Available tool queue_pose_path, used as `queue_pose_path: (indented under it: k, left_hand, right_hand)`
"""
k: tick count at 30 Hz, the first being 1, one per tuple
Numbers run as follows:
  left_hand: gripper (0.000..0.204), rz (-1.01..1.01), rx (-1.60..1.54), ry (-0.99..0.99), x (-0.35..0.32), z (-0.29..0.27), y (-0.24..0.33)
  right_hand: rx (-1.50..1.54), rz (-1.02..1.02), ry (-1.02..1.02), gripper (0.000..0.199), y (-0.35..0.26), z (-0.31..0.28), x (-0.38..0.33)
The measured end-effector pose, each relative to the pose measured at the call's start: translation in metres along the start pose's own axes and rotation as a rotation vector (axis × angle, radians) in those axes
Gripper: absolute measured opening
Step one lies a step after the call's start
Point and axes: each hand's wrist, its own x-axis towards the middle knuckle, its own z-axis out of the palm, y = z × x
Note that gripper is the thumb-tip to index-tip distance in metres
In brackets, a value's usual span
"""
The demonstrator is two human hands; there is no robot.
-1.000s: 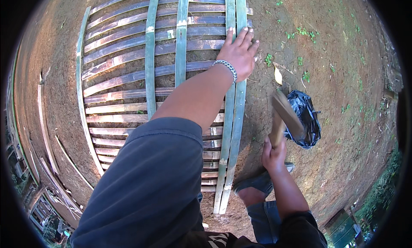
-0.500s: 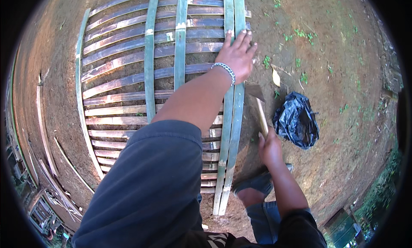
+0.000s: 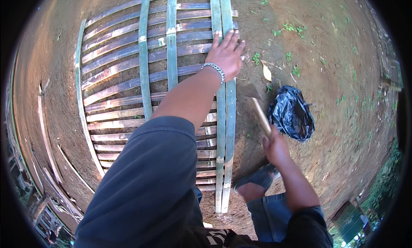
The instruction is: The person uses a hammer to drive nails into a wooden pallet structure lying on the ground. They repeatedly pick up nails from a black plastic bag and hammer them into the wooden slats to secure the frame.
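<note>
My left hand (image 3: 224,55), with a chain bracelet at the wrist, presses down with fingers spread on two green bamboo strips (image 3: 226,119) laid side by side. These strips lie lengthwise along the right edge of a bamboo lattice (image 3: 113,82) on the ground. In my right hand (image 3: 277,147) is the wooden handle of a hatchet (image 3: 260,115). Its dark, flat metal head is just right of the strips, apart from them and below my left hand. My left forearm and sleeve cover part of the lattice.
A black plastic bag (image 3: 291,115) sits open on the bare earth right of the hatchet. My sandalled foot (image 3: 257,179) is below it. Loose bamboo strips (image 3: 48,132) lie at the far left. A green box-like object (image 3: 349,226) stands at the lower right.
The hatchet has moved a little to the right, away from the bamboo strips. My left hand stays on the strips, while the whole view has shifted slightly.
</note>
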Motion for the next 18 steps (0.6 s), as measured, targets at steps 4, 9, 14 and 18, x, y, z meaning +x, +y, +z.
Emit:
queue_pose_path:
  k: [4,9,14,18]
  left_hand:
    - [0.057,-0.053,-0.055,-0.028,0.003,-0.001,0.002]
    - [0.054,-0.148,-0.128,0.273,-0.001,0.002,0.026]
    - [0.009,0.5,-0.79,0.341,-0.02,-0.017,0.16]
    - [0.014,0.443,-0.399,-0.172,-0.014,0.007,0.234]
  right_hand:
    - [0.06,0.056,0.005,0.036,0.043,-0.082,-0.075]
    - [-0.044,0.508,0.025,0.037,0.111,-0.143,-0.218]
    - [0.384,0.752,0.434,0.044,0.153,-0.051,-0.285]
    - [0.981,0.731,0.416,0.041,0.161,-0.006,-0.267]
